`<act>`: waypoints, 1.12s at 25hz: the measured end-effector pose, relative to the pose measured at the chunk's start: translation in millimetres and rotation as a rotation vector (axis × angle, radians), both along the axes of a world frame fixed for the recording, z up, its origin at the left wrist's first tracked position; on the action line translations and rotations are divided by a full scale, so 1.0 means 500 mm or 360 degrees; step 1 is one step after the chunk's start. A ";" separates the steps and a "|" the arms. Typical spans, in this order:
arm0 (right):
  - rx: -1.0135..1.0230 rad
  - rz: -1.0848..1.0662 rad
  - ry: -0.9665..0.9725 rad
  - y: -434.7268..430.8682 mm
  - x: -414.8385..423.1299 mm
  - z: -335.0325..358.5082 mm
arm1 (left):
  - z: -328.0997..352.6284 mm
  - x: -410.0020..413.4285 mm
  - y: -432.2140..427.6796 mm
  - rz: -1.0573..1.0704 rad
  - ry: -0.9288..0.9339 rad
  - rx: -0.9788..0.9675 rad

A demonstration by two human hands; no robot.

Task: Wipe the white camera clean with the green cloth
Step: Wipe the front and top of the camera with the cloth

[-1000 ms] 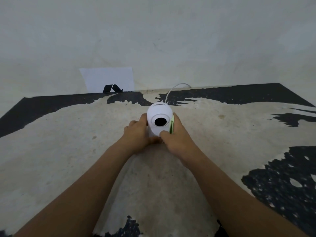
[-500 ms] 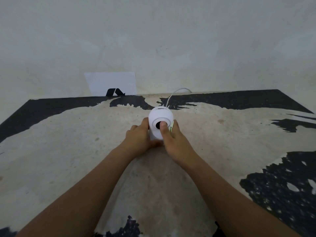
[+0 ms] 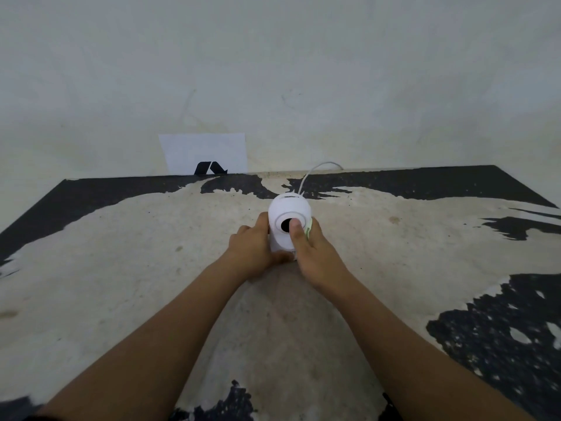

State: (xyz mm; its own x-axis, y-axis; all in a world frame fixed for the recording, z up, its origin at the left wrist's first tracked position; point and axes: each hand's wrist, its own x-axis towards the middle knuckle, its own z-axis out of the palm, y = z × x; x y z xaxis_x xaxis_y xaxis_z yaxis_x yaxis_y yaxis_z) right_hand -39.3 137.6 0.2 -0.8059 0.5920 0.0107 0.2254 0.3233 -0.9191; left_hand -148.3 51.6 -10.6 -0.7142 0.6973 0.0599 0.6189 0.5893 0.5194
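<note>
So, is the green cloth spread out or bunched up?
Bunched up: only a thin edge of the green cloth shows, pressed between the right hand and the white camera.

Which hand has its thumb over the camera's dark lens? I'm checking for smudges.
The right hand: its thumb crosses the white camera lens; the left hand only grips the side.

A worn tabletop (image 3: 121, 284), its black coating flaked away to bare pale patches across most of the middle, runs up to a plain off-white wall (image 3: 303, 71). Dark remnants of the finish survive along the far edge and at the near right corner. A white sheet of paper (image 3: 203, 151) stands against the wall behind the table's far edge, a black angular mark (image 3: 209, 168) at its foot.
</note>
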 end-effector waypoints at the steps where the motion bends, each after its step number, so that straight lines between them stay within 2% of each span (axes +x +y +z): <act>1: 0.0056 0.0026 0.0023 -0.008 0.009 -0.006 | 0.000 0.001 0.000 -0.0012 0.0012 0.0003; 6: 0.0303 0.0007 0.0118 -0.005 -0.008 0.038 | -0.005 -0.007 0.006 0.0016 -0.0007 -0.0048; 12: 0.0127 0.0086 -0.0159 0.023 0.009 0.026 | -0.018 -0.011 -0.001 0.0034 0.0008 0.0020; 18: 0.0585 -0.0179 -0.0165 0.008 0.058 -0.006 | -0.010 -0.001 -0.011 -0.0031 -0.0015 0.0039; 20: 0.0556 -0.0110 -0.0103 0.006 0.079 0.012 | -0.001 0.010 -0.032 -0.0003 -0.0121 0.0157; 24: 0.0149 0.0146 0.0165 -0.007 0.100 0.052 | 0.042 0.073 -0.094 0.0055 -0.0611 0.0785; 26: 0.0029 0.0241 0.0266 -0.012 0.092 0.065 | 0.069 0.100 -0.116 -0.0093 -0.0879 0.0911; 28: 0.0027 0.0279 0.0283 -0.016 0.081 0.074 | 0.070 0.104 -0.122 -0.0170 -0.1023 0.0914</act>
